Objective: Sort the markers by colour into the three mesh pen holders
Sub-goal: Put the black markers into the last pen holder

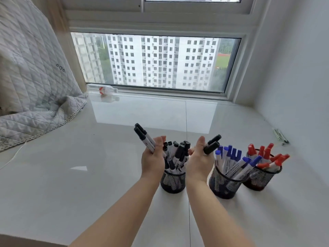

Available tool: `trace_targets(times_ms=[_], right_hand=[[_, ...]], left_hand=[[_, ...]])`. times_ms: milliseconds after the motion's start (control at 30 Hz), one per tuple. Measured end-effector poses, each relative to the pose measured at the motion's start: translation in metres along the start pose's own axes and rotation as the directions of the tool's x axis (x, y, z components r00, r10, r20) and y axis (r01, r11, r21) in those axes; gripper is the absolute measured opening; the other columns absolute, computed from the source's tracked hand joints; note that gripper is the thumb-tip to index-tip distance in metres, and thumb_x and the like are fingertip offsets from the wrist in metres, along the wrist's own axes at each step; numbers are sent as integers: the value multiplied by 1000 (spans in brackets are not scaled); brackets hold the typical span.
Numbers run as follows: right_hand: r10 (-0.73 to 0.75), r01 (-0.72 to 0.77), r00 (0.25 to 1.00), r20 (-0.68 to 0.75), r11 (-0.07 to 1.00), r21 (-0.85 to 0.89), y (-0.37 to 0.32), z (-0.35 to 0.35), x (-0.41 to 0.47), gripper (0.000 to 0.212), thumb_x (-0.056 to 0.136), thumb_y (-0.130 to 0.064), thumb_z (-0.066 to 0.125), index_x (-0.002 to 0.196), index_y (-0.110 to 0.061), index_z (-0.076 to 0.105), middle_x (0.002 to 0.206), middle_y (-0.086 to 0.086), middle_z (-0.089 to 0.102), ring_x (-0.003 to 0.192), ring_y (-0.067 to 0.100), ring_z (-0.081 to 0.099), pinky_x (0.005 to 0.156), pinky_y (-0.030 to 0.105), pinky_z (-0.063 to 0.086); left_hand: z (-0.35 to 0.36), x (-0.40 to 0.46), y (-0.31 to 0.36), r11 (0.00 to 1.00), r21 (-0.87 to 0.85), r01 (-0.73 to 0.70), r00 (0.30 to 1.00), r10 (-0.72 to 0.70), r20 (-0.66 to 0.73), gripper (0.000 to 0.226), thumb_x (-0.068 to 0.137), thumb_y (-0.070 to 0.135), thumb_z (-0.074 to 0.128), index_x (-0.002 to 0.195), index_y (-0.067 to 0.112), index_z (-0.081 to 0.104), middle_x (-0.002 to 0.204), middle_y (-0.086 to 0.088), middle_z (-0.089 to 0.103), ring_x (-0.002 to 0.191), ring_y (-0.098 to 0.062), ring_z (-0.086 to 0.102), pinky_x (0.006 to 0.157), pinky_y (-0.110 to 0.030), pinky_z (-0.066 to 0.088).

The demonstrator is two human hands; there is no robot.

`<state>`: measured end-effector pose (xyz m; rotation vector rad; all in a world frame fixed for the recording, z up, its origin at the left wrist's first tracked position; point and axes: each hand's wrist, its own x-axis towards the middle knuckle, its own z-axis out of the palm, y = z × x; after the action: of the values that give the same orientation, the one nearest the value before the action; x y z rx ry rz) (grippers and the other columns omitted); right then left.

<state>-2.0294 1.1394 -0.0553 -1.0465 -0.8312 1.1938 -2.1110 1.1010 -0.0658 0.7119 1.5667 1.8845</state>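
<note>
Three black mesh pen holders stand in a row on the white sill. The left holder is full of several black-capped markers. The middle holder carries several blue-capped markers, and the right holder several red-capped markers. My left hand grips two black markers just left of the black holder's top. My right hand grips two more black markers between the black and blue holders.
A quilted grey blanket hangs over the sill at the left. A plastic bottle lies by the window frame at the back. Small metal pieces lie at the far right by the wall. The sill's front edge runs at bottom left.
</note>
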Motion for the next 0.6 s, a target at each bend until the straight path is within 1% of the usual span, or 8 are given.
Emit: trace_targets(times_ms=[100,200,233,300,367,400,467,600], right_hand=[[-21,22,1000,12,998,-53,12,6,-1,27,89,-41,52,70,-22,49,69,-1,54,62,4,54,59,18,42],[-101,107,994,40,965,-238,25,3,-7,26,90,-31,55,66,-26,44,90,1,49,95,18,42,81,29,36],[-126,138,990,61,945,-298,30,0,-9,26,90,-27,55,66,-24,47,95,2,47,100,21,38,84,30,34],[-137,179,982,132,897,-405,37,-7,-13,18,91,-23,54,75,-16,57,101,0,43,104,23,38,85,25,30],[-112,182,977,179,880,-440,39,-13,-13,16,92,-22,52,84,-11,61,102,0,42,103,25,45,88,27,35],[-92,170,977,193,881,-442,38,-14,-13,16,92,-23,51,83,-14,60,102,0,42,100,26,49,88,31,38],[-56,145,978,200,873,-466,32,-19,-18,18,93,-25,49,81,-16,59,100,-1,42,92,23,55,81,29,40],[-18,106,985,170,843,-527,22,-33,-36,24,91,-25,49,69,-18,54,96,-5,41,77,15,52,69,25,35]], left_hand=[[1,1,-7,998,57,-3,1000,4,-17,25,91,45,47,104,33,65,82,17,62,67,14,58,58,-4,43],[3,0,-11,996,57,65,997,-66,26,29,92,44,46,117,37,60,94,13,67,80,3,63,68,-15,49],[3,-1,-12,994,71,81,996,-83,34,30,93,43,46,119,38,58,93,10,68,81,-1,64,68,-17,50],[2,-3,-13,991,85,108,993,-111,34,30,94,39,45,121,36,58,82,11,65,71,2,61,64,-15,47],[0,-6,-12,986,84,142,989,-146,39,31,94,36,45,121,31,59,72,10,60,61,2,56,58,-14,44],[-1,-7,-11,984,96,152,987,-156,39,31,94,37,46,120,29,61,73,10,60,63,1,56,57,-14,43],[-3,-11,-10,979,128,156,986,-162,41,30,94,39,46,115,27,64,80,10,64,72,-1,58,59,-16,41],[-6,-32,-10,981,146,130,991,-135,21,26,94,38,46,103,30,68,79,9,67,73,-2,59,59,-16,41]])
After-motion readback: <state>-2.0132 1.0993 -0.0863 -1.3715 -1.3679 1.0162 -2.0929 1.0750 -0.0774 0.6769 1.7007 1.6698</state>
